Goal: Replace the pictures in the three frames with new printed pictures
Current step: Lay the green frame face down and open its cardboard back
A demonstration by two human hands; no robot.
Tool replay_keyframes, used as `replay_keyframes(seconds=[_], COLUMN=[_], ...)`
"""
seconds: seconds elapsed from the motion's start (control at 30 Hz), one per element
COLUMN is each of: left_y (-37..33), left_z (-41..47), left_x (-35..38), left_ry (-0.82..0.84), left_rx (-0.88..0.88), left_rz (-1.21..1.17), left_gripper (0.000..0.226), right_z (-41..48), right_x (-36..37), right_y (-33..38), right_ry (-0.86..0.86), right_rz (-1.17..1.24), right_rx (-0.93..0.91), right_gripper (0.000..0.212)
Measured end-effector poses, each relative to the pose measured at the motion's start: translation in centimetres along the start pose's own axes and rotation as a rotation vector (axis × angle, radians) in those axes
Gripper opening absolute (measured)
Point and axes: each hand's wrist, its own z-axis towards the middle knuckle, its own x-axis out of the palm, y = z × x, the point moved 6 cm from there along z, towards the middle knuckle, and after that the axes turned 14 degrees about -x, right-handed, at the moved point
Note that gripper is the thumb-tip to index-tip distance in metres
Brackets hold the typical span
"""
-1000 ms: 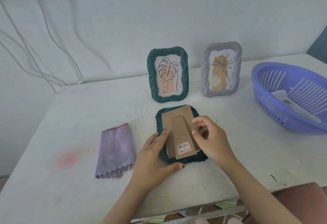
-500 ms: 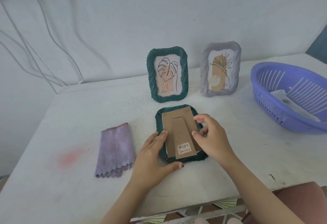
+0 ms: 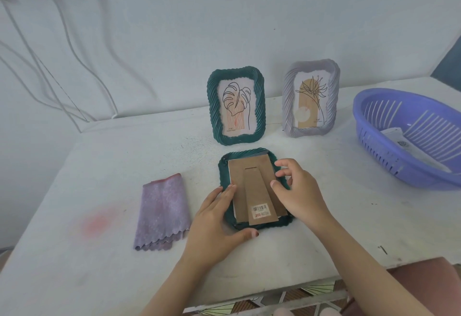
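The dark green frame (image 3: 284, 223) I work on lies face down on the white table (image 3: 99, 166), near its front edge, with the brown cardboard back (image 3: 239, 178) turned up to me. On this back the folding stand (image 3: 258, 191) lies flat, and it carries a barcode sticker (image 3: 260, 208) at its near end. My left hand (image 3: 214, 226) rests on the left side of the frame with straight fingers, and the thumb lies along the near rim. My right hand (image 3: 299, 196) is at the right edge of the back with curled fingers and the thumb tip on the cardboard; I cannot tell if it pinches something. Behind, a second green frame (image 3: 212, 106) and a grey frame (image 3: 287, 101) stand upright, each with a plant drawing. A folded purple cloth (image 3: 162, 211) lies to the left, and a blue basket (image 3: 369, 126) with paper (image 3: 399, 138) inside stands at the right.
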Motion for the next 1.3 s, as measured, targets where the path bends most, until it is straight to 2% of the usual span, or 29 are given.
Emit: replay_keyframes(seconds=[0.27, 0.5, 0.7, 0.83, 1.13, 1.3], left_y=[-0.1, -0.3, -0.3, -0.5, -0.4, -0.5], left_z=[0.0, -0.1, -0.2, -0.3, -0.4, -0.4], left_x=[-0.1, -0.2, -0.2, -0.4, -0.4, -0.5], left_ry=[-0.001, -0.002, 0.008, 0.003, 0.004, -0.012], left_rx=[0.009, 0.013, 0.015, 0.009, -0.013, -0.012], left_rz=[0.002, -0.001, 0.007, 0.008, -0.017, -0.022], left_gripper=[0.098, 0.097, 0.095, 0.096, 0.094, 0.096], right_z=[0.0, 0.2, -0.3, -0.6, -0.5, -0.4], right_x=[0.3, 0.1, -0.4, -0.7, -0.9, -2.8], right_y=[0.3, 0.6, 0.0, 0.0, -1.4, -3.0], right_ry=[0.02, 0.018, -0.102, -0.171, -0.182, -0.275], right_rz=[0.0, 0.159, 0.225, 0.179, 0.29, 0.346], right_rx=[0.024, 0.005, 0.082, 0.062, 0.146, 0.163], right_gripper=[0.034, 0.021, 0.021, 0.022, 0.028, 0.028])
